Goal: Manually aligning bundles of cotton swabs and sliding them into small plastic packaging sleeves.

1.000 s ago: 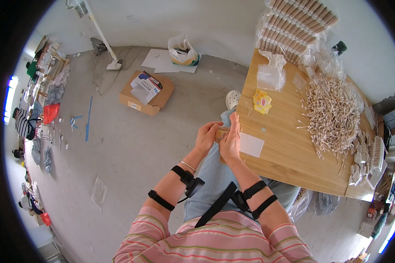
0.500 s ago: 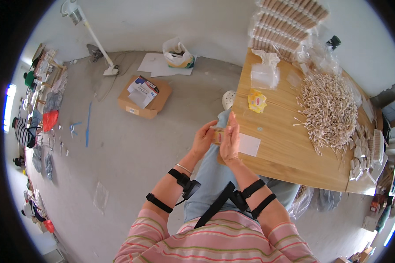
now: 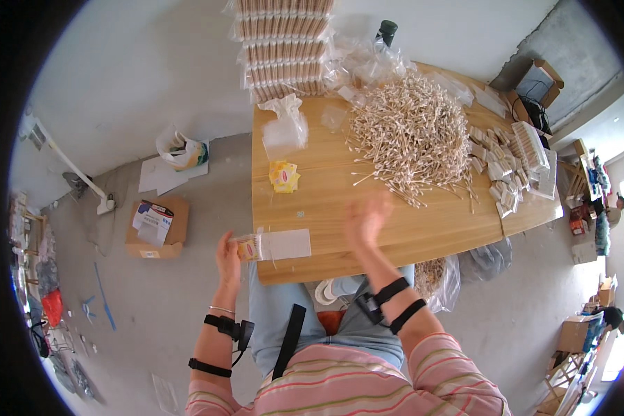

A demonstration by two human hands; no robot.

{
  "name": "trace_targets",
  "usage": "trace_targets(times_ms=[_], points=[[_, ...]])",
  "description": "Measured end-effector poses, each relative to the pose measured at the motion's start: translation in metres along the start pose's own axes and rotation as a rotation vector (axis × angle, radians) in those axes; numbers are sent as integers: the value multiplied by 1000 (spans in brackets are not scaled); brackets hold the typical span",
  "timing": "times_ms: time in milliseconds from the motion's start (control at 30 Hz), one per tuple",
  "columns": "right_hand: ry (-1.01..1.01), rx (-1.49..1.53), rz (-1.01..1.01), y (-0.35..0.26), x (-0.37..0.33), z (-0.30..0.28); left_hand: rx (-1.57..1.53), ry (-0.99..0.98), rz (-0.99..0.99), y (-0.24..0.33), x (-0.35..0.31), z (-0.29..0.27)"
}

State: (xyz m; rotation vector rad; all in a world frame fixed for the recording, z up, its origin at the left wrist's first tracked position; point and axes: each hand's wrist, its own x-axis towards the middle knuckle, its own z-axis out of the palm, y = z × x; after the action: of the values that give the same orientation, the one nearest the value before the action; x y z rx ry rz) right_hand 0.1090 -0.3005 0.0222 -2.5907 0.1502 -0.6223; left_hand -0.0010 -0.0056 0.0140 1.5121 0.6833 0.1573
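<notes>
My left hand (image 3: 229,260) is closed on a small clear bag of cotton swabs (image 3: 248,248) with a yellow card in it, at the table's left front edge. Beside the bag a white sheet (image 3: 289,244) lies on the wooden table (image 3: 326,208). My right hand (image 3: 369,218) is over the table, smeared by motion, so its fingers cannot be read. It is nearest to the big heap of loose cotton swabs (image 3: 412,135). Several yellow cards (image 3: 284,177) form a small pile farther back on the left, in front of some clear empty bags (image 3: 284,135).
Packed swab bags (image 3: 284,52) are stacked high at the table's back left. Bundled swabs (image 3: 496,163) lie at its right end. A dark green bottle (image 3: 387,31) stands behind crumpled plastic. On the floor to the left are a cardboard box (image 3: 177,232) and a carrier bag (image 3: 180,151).
My right hand has left the small bag and swung right, toward the swab heap. My left hand keeps hold of the bag. The view has turned to the right.
</notes>
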Motion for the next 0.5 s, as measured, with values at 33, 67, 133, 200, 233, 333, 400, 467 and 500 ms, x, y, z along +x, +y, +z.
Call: trace_targets(times_ms=[33, 67, 133, 200, 233, 333, 400, 467, 500], points=[[55, 93, 226, 11, 19, -22, 4, 15, 8, 0, -2, -5], [68, -29, 302, 42, 37, -36, 410, 207, 343, 1, -1, 4], [82, -151, 391, 78, 49, -47, 812, 395, 690, 16, -6, 25], [-21, -98, 389, 95, 46, -52, 748, 87, 790, 61, -32, 64], [-28, -81, 388, 90, 40, -48, 776, -28, 834, 59, -34, 75], [-57, -12, 198, 76, 19, -33, 724, -356, 903, 50, -31, 140], [-8, 58, 75, 65, 4, -32, 790, -438, 959, 57, -29, 183], [-9, 116, 26, 56, -7, -35, 842, -397, 1023, 54, -14, 215], [-3, 157, -25, 56, -9, -38, 849, -399, 1022, 57, -7, 230]])
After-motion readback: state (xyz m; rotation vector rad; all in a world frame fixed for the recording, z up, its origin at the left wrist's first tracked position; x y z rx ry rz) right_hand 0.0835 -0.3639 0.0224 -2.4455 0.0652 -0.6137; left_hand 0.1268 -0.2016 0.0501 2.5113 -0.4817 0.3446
